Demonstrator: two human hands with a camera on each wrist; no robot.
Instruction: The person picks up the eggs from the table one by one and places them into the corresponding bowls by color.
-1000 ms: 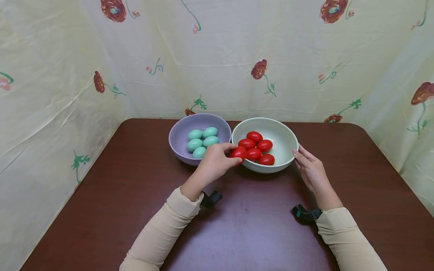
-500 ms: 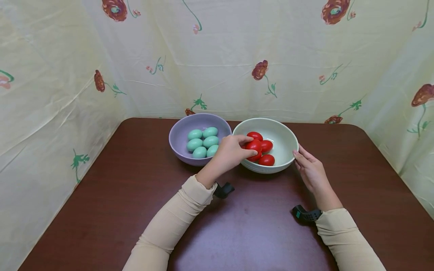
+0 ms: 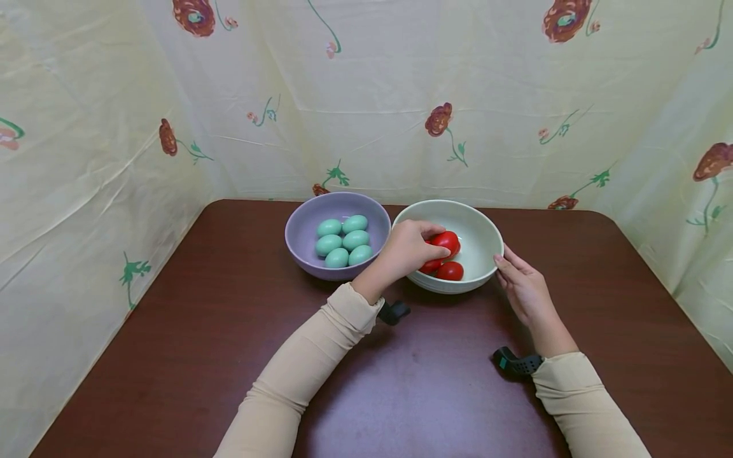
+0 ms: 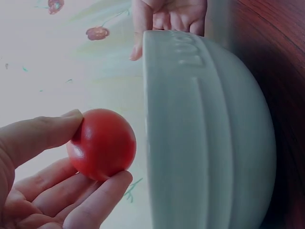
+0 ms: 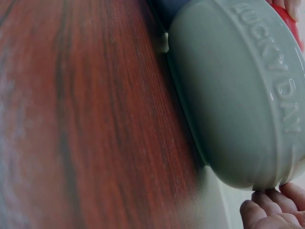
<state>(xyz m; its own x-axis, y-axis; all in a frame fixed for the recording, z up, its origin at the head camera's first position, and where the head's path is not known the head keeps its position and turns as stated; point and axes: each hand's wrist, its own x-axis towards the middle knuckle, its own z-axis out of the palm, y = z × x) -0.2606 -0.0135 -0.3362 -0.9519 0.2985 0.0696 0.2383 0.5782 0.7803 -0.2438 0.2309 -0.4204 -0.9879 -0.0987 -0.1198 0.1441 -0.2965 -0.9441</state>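
My left hand [image 3: 408, 247] pinches a red egg [image 3: 447, 242] between thumb and fingers, over the pale green bowl [image 3: 483, 238]. The left wrist view shows this glossy red egg [image 4: 106, 143] held above the bowl's rim. Other red eggs lie in the bowl, such as one [image 3: 450, 271] near its front wall; some are hidden behind the hand. At the bowl's right side, my right hand [image 3: 528, 294] grips the rim, thumb on the edge and fingers against the outer wall. Raised lettering runs along the bowl's side [image 5: 228, 95] in the right wrist view.
Close on the left stands a purple bowl [image 3: 298, 238] with several mint-green eggs [image 3: 356, 239]. Both bowls are near the back of a dark brown wooden table [image 3: 189, 331]. A flower-patterned cloth [image 3: 366, 127] hangs behind it.
My left hand, with the red egg, has moved rightward from the green bowl's left rim to over its inside. My right hand has stayed at the bowl's right edge.
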